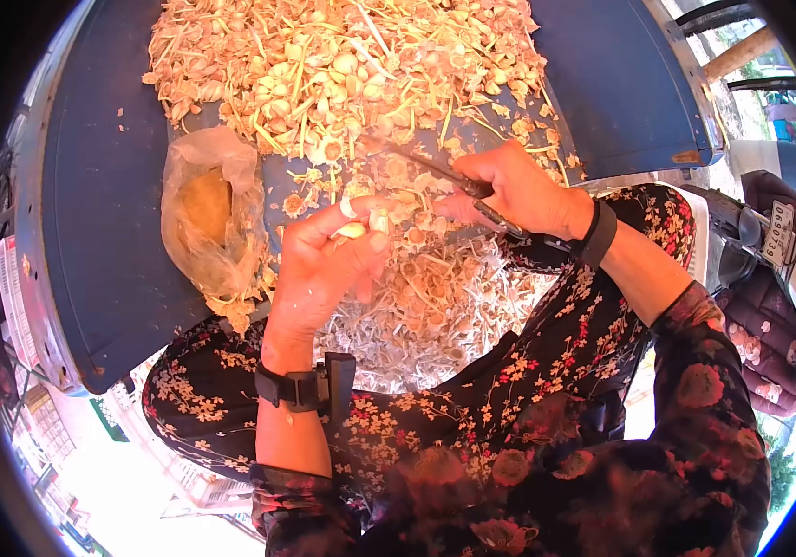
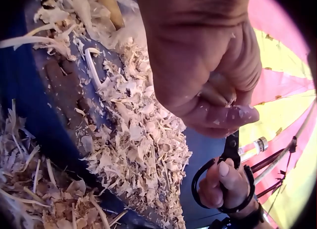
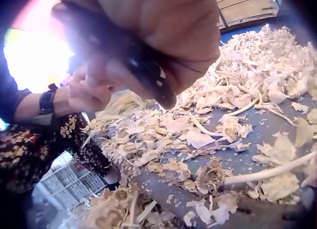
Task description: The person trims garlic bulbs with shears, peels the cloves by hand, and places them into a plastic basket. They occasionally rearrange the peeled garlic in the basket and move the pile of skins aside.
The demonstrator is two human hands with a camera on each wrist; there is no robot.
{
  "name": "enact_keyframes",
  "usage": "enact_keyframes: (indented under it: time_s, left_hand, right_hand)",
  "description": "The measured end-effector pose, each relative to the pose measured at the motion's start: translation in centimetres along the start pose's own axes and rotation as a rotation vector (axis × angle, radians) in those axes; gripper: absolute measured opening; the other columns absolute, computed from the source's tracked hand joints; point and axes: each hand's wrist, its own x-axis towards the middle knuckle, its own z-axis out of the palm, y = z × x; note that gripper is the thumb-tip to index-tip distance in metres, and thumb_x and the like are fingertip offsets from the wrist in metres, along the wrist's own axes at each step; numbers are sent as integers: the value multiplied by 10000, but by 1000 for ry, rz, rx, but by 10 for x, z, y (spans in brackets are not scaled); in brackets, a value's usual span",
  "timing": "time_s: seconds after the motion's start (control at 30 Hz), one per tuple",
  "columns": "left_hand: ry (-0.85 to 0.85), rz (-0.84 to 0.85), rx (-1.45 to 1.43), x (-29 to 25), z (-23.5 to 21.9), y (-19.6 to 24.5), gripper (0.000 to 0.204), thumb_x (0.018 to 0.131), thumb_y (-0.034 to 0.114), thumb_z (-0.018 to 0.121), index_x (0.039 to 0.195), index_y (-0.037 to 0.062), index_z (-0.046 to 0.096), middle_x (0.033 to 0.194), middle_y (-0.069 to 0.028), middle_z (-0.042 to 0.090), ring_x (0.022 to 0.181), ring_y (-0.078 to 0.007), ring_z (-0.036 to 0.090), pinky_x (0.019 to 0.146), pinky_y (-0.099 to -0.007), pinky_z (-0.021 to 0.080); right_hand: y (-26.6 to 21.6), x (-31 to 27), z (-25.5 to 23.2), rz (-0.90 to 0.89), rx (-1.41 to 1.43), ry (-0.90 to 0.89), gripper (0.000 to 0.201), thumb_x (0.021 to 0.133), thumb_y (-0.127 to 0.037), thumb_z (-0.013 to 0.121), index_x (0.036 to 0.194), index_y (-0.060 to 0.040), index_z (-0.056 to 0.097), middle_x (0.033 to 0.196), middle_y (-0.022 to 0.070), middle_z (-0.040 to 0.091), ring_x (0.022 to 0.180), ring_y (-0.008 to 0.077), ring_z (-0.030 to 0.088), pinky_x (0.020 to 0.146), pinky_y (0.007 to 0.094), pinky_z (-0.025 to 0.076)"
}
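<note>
My left hand holds garlic cloves between its thumb and fingers, with a white wrap around one finger. In the left wrist view the garlic is partly hidden inside the curled fingers. To the right, my right hand grips black-handled scissors, fingers through the loops, the blades slanting up and left above the garlic scraps. The right wrist view has the dark scissor handle under the palm, and the left hand close by.
A large heap of garlic cloves, skins and stalks covers the back of the blue surface. A clear plastic bag with something yellowish-brown inside stands at left. Skins and trimmings lie piled between the legs, below the near edge.
</note>
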Motion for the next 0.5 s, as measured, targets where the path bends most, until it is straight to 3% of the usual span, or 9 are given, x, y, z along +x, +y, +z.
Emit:
enact_keyframes:
  time_s: [0.03, 0.13, 0.2, 0.27, 0.33, 0.37, 0.47, 0.5]
  left_hand:
    - [15, 27, 10, -9, -3, 10, 288, 833, 29, 645, 1119, 7, 619, 808, -34, 608, 579, -72, 551, 425, -188, 440]
    - [146, 177, 135, -58, -10, 61, 347, 821, 52, 660, 1158, 1, 595, 859, -85, 594, 538, -75, 532, 378, -177, 402]
    - [199, 438, 170, -105, -32, 81, 389, 814, 103, 679, 1166, -25, 575, 885, -121, 569, 493, -68, 497, 339, -162, 351]
    - [400, 458, 307, -158, -60, 94, 437, 813, 157, 693, 1175, -45, 555, 884, -134, 547, 466, -52, 469, 323, -152, 324]
    - [641, 370, 425, -205, -81, 92, 395, 835, 139, 674, 1166, -43, 560, 851, -94, 555, 482, -35, 455, 346, -138, 301]
    - [799, 313, 471, -224, -97, 84, 378, 844, 131, 664, 1166, -38, 562, 838, -77, 557, 495, -32, 452, 357, -139, 296]
    - [1289, 132, 627, -249, -148, 32, 301, 868, 69, 625, 1153, -18, 580, 748, 9, 553, 578, -12, 440, 445, -131, 285]
    - [1356, 107, 627, -256, -174, 8, 348, 892, 122, 598, 1204, -21, 543, 836, -27, 573, 693, -56, 497, 554, -170, 366]
  right_hand:
    - [4, 9, -2, 107, 138, 60, 331, 795, -287, 749, 750, -8, 576, 530, 48, 467, 524, 86, 472, 477, 297, 400]
    - [14, 53, -12, 58, 91, 246, 254, 803, -208, 728, 788, -5, 576, 588, 32, 512, 556, 97, 518, 502, 279, 426]
    - [15, 87, -8, 71, -9, 362, 217, 804, -183, 694, 791, 1, 580, 634, 72, 551, 578, 143, 560, 533, 307, 450]
    - [9, 119, 1, 117, -92, 429, 201, 802, -179, 668, 797, 5, 586, 674, 114, 586, 601, 201, 591, 561, 345, 469]
    - [2, 145, 12, 197, -169, 454, 208, 797, -195, 649, 808, 6, 594, 709, 157, 615, 625, 272, 613, 586, 393, 481]
    - [12, 157, 22, 156, -219, 479, 221, 776, -219, 643, 813, -4, 604, 725, 192, 628, 657, 343, 617, 613, 431, 484]
    - [-1, 159, 27, 202, -304, 424, 223, 755, -232, 657, 805, -20, 607, 712, 176, 635, 677, 335, 629, 620, 423, 490]
    - [-2, 159, 26, 229, -295, 412, 206, 738, -223, 657, 800, -32, 608, 710, 160, 637, 687, 332, 633, 623, 421, 493]
